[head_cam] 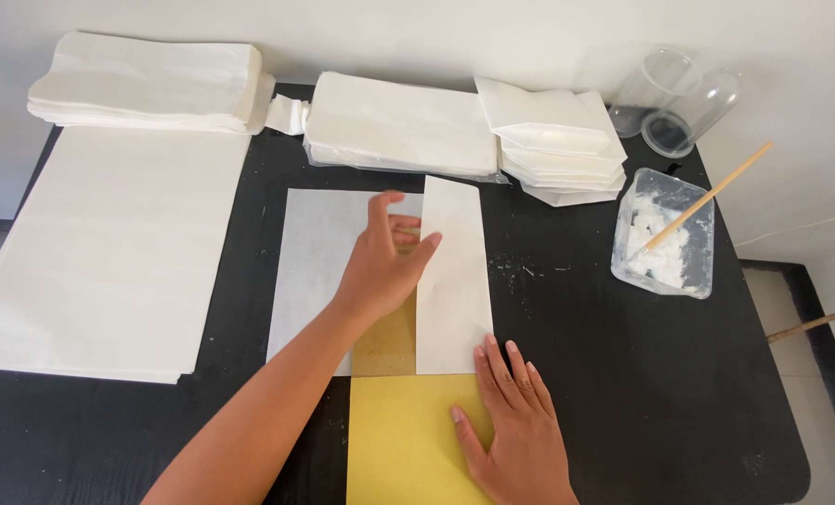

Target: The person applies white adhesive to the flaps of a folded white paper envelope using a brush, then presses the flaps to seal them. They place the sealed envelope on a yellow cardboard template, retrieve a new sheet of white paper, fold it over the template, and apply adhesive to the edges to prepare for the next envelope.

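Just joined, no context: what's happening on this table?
A person is folding white paper over a yellow card template on a black table. The left hand turns the folded paper flap over; the right hand presses the template flat. Finished paper bags and a tub of white paste sit behind.

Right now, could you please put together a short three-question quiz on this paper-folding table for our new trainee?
1. True or false: the right hand lies flat on the yellow board.
2. What does the left hand touch? A) the folded paper flap B) the plastic tub C) the clear cups
3. Fill in: a wooden ____ stands in the plastic tub of white paste.

Key: 1. true. 2. A. 3. stick.
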